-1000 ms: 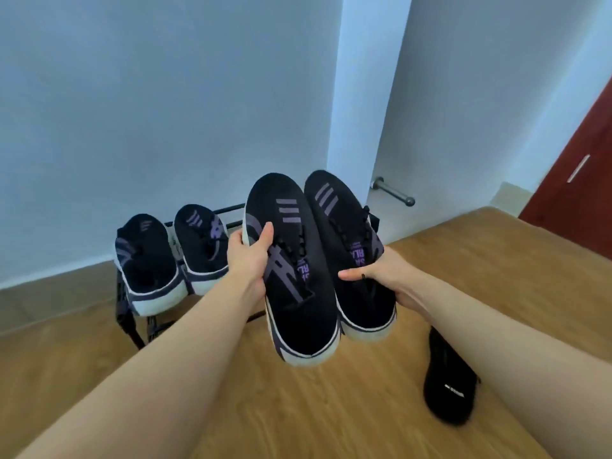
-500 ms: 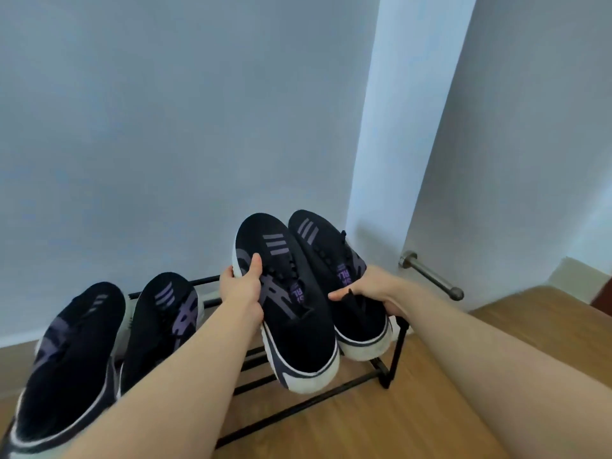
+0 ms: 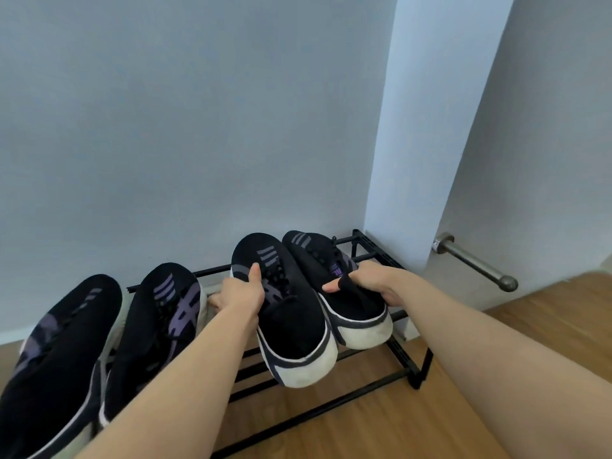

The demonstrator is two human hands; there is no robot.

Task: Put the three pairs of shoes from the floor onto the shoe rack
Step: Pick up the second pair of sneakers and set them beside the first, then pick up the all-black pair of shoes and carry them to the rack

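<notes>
A low black metal shoe rack (image 3: 390, 260) stands against the grey wall. On its left part rest two black sneakers with purple marks, one at the far left (image 3: 56, 359) and one beside it (image 3: 159, 329). My left hand (image 3: 240, 294) grips a black sneaker with a white sole (image 3: 291, 329) by its left side. My right hand (image 3: 371, 281) grips its twin (image 3: 347, 306) at the opening. Both held sneakers are over the rack's right part, toes toward the wall; whether they rest on the bars I cannot tell.
A white wall corner (image 3: 414, 160) rises right behind the rack's right end. A metal doorstop rod (image 3: 477, 263) sticks out of the wall to the right. Wooden floor (image 3: 546, 313) lies in front and to the right.
Both hands have carried the two sneakers forward and down to the rack's right part. The view has swung left and closer; the black shoe on the floor has left the view.
</notes>
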